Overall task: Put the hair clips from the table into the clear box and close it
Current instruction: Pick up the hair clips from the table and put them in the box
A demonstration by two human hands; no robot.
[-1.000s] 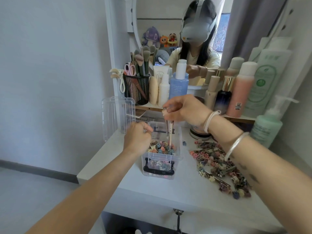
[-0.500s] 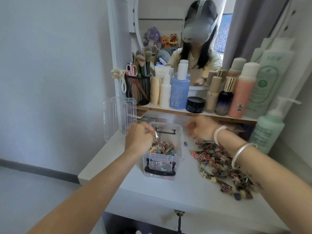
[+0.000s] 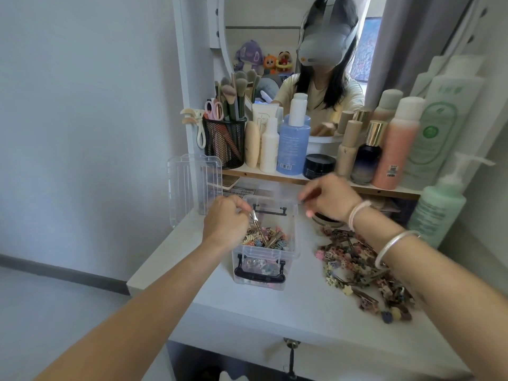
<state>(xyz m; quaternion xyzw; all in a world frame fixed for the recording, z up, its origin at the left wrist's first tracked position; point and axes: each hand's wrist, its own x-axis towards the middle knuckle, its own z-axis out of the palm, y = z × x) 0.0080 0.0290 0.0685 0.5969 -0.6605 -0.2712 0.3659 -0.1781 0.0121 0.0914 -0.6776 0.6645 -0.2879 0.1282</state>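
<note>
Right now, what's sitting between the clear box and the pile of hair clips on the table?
Nothing: the head view shows only bare white table between the clear box and the pile of hair clips.

Small clear plastic box with black latch handles (image 3: pixel 265 251) sits open on the white tabletop (image 3: pixel 275 306), already partly full of little pastel hair clips (image 3: pixel 264 239). Left hand (image 3: pixel 224 222) is at the box's left rim, fingers (image 3: pixel 242 209) pinching a long metal clip (image 3: pixel 257 225) that angles down into the pile. Right hand (image 3: pixel 328 198) hovers over the back right corner of the box, fingers loosely curled, nothing visibly in it. A big scattered heap of flower-shaped hair clips (image 3: pixel 362 273) lies on the tabletop right of the box. The clear ribbed lid (image 3: pixel 192 185) stands upright at back left, apart from the box.
</note>
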